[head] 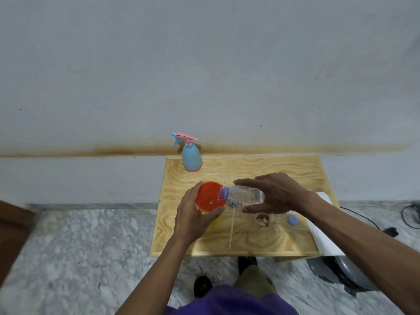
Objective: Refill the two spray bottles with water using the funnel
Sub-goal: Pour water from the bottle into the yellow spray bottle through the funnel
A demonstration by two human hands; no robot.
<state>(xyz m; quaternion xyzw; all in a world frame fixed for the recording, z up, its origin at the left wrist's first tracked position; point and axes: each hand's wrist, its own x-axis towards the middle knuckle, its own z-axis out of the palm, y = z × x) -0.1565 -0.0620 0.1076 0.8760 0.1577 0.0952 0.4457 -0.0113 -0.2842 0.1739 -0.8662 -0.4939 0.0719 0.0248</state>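
Water bottle mouth over funnel rim, table right side open.

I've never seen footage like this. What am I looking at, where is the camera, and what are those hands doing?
No machine here: one camera worn on a person's head looks down at their two bare hands. The left hand steadies a red funnel over a mostly hidden yellow bottle. The right hand tips a clear water bottle into the funnel. On the wooden table also stand a blue spray bottle and lie a blue cap and a thin tube.
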